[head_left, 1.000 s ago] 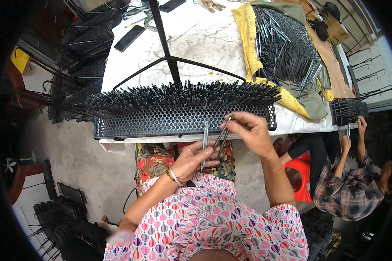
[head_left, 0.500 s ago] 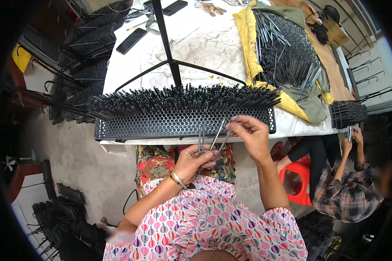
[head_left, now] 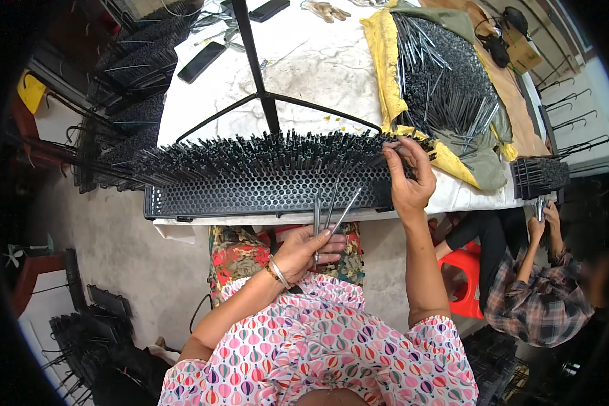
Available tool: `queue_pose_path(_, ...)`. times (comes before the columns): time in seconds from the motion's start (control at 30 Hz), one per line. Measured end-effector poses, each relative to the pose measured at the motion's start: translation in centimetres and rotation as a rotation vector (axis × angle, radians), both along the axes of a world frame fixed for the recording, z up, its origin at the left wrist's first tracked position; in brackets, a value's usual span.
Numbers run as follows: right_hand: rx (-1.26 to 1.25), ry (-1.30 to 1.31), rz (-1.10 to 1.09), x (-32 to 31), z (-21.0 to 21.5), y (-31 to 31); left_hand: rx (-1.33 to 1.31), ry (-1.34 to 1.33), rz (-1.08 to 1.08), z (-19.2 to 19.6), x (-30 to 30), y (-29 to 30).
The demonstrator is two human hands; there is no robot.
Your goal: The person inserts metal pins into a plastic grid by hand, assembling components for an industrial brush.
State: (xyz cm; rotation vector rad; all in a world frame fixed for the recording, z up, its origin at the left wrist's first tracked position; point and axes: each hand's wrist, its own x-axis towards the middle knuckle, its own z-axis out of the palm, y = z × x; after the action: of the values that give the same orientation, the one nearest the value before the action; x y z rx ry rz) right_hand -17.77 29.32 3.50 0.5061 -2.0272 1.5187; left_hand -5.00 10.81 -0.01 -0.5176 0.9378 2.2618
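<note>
In front of me a long black perforated rack (head_left: 250, 196) lies along the table's near edge. Thin dark rods (head_left: 277, 152) stand upright, densely packed, in its far rows of holes; the near rows show bare holes. My left hand (head_left: 298, 256), below the rack's front edge, is closed on several slim metal rods (head_left: 346, 208), which fan out upward from the thumb. Over the rack's right end, my right hand (head_left: 413, 186) pinches a thin metal rod at the standing rods; its lower end is hidden among them.
A yellow-edged sack (head_left: 386, 68) full of loose rods lies open on the white-covered table (head_left: 311, 68). A black post (head_left: 254, 54) with braces rises behind the rack. A phone (head_left: 201, 62) lies far left. At right a co-worker (head_left: 538, 291) handles rods beside a red stool (head_left: 463, 277).
My right hand has moved away from the rods in my left hand, up and right to the rack's right end, with a rod. My left hand stays nearly in place.
</note>
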Motion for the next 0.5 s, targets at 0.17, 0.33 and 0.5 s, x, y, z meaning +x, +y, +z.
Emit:
queue_pose_path(0.17,0.222,0.084,-0.074,0.0,0.5,-0.6,-0.004,0.001,-0.047,-0.2,0.0,0.1)
queue_pose_path(0.33,0.598,0.278,-0.106,0.1,1.2,-0.9,-0.017,0.012,-0.046,-0.3,0.2,0.0)
queue_pose_path(0.5,0.438,0.246,-0.144,2.0,1.9,-1.2,-0.017,0.042,-0.019,-0.1,0.5,-0.3)
